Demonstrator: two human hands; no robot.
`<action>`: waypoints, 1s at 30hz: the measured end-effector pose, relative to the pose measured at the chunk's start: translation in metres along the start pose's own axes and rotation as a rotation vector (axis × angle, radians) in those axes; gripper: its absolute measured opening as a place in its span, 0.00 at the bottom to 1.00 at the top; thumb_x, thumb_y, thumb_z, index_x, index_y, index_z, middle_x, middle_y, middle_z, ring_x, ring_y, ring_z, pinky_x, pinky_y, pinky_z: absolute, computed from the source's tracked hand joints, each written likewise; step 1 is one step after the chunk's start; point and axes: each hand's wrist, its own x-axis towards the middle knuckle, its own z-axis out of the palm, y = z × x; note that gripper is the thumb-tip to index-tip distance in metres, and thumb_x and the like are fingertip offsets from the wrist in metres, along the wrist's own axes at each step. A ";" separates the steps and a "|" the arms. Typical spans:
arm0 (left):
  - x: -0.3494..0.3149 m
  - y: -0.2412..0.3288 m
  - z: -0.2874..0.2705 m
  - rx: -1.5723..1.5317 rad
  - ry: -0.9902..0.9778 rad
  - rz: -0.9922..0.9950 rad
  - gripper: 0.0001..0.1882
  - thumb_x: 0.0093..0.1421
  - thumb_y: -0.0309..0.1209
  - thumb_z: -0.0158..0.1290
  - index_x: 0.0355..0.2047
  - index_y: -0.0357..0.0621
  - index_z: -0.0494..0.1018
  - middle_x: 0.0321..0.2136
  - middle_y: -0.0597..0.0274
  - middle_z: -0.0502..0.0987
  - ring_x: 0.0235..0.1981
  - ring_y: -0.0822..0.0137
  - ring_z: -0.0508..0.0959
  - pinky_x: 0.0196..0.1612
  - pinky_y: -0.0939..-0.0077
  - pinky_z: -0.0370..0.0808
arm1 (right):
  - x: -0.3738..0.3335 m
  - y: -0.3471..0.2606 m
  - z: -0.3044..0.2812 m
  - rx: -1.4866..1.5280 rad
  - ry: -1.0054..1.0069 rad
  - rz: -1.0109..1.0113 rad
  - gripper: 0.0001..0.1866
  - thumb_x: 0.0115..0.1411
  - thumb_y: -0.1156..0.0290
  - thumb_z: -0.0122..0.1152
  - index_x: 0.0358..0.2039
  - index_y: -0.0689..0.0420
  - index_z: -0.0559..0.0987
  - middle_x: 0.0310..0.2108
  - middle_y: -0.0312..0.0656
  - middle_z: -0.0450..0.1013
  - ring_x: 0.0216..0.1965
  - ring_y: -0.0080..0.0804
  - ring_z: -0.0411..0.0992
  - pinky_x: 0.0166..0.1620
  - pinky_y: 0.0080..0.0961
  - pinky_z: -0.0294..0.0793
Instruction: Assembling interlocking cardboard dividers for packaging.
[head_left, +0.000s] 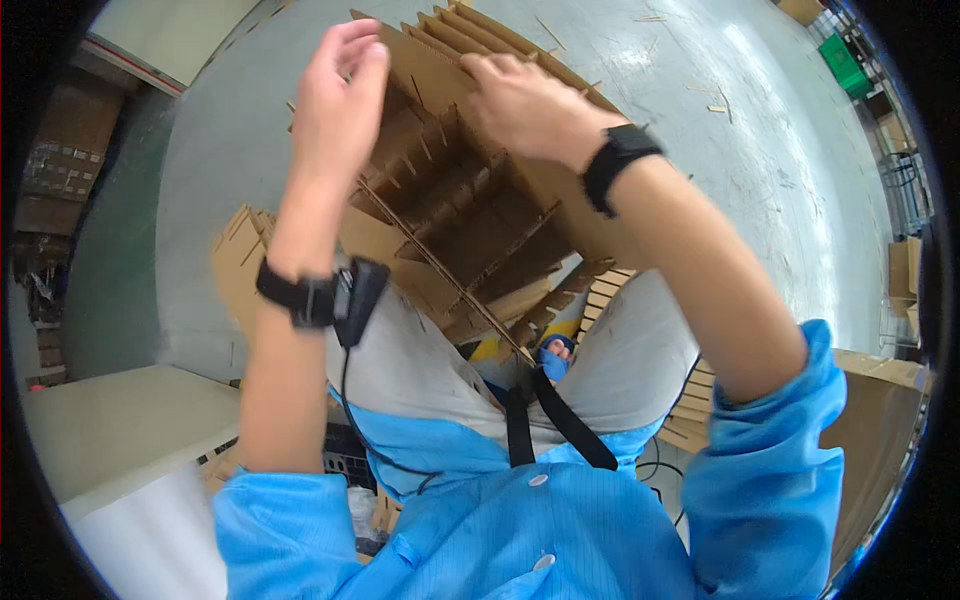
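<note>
- Right hand (535,105): from my feed its fingers are bent at the upper edge of the slotted cardboard panel (432,88); motion blur means I cannot tell whether it grasps that edge or merely rests there.
- Left hand (340,110): I see it loosely curled and released, with nothing visible between thumb and fingers; whether it brushes the panel I cannot tell.
- The panel lies just right of the left hand and under the right hand's fingers. Its long axis slants from upper left to lower right, so I read the right hand as nearer, the left being beside its upper-left end.
- Below the panel I have the cardboard divider grid (455,190), standing in front of the knees; in its deep compartments I make out only brown cardboard walls.
- More cardboard strips (478,30) stand beyond the right hand's fingertips, roughly parallel to the panel.
- Farther out, slotted pieces (690,415) lie beside the right leg, near an open cardboard box (875,430) whose contents I cannot see.
- A green crate (845,66) sits well apart, across the floor (700,150).
</note>
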 end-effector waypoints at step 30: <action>0.114 -0.120 0.083 0.719 -0.195 0.083 0.23 0.67 0.39 0.47 0.63 0.58 0.64 0.69 0.47 0.55 0.73 0.49 0.48 0.69 0.35 0.42 | -0.080 0.001 -0.003 0.114 -0.121 -0.214 0.39 0.59 0.44 0.60 0.62 0.59 0.68 0.68 0.55 0.54 0.70 0.52 0.51 0.70 0.46 0.53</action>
